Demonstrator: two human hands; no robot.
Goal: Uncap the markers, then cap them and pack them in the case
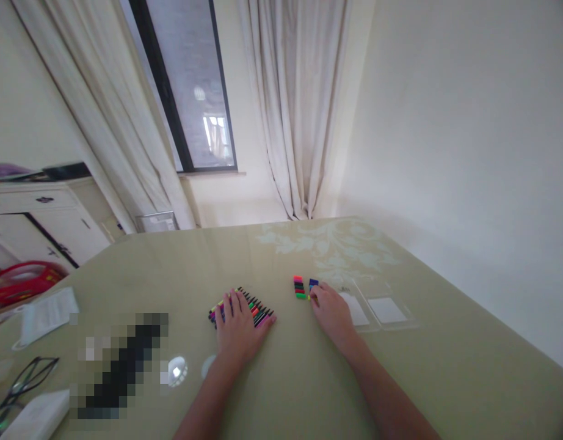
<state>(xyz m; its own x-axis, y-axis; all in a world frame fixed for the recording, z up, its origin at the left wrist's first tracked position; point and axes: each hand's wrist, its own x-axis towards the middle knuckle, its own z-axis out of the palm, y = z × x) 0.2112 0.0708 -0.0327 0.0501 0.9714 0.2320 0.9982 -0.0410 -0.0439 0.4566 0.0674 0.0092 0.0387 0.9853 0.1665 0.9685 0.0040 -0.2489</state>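
My left hand [236, 324] lies flat with fingers spread across a row of felt-tip pens [255, 305] on the table. The pens are side by side, with dark tips pointing to the upper right and bodies in several colours. My right hand [331, 308] has its thumb and fingers pinched together at a small yellow cap [309, 297], which is mostly hidden. Just beyond these fingers are blue caps [313, 282]. Left of them, a short column of coloured caps [299, 287] in pink, black, red and green lies on the tabletop.
Clear plastic cases [386, 310] with white inserts lie right of my right hand. On the left of the table [272, 391] are eyeglasses [32, 376], a face mask [47, 311], a white box [38, 415] and a blurred dark object [126, 366]. A wall borders the right side.
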